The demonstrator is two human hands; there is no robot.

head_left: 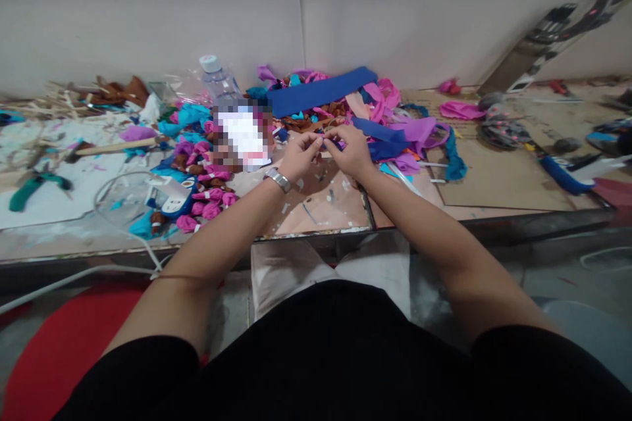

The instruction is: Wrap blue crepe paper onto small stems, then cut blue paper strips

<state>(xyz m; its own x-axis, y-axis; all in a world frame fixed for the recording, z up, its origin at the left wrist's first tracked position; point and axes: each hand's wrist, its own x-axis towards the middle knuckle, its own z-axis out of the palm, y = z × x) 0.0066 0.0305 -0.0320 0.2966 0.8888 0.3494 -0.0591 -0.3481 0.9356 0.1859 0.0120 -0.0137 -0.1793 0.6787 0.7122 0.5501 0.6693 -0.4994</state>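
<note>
Above the middle of the table, my left hand (302, 156) and my right hand (349, 150) meet with their fingertips pinched together. What they hold is small and mostly covered by the fingers; a bit of dark blue shows by the right fingertips. A dark blue strip of cloth or crepe paper (382, 135) lies just behind and right of my right hand. Beyond both hands a wider blue strip (320, 92) rests on a heap of coloured scraps. Left of my left hand is a phone with a lit screen (244, 135), partly blurred.
Pink, brown and teal knotted bundles (210, 197) lie at the left, near a blue-and-white device (178, 197) with a cable. Further left are a hammer (116, 147) and green-handled pliers (37, 187). A clear bottle (220, 82) stands behind. Cardboard (498, 177) covers the right side.
</note>
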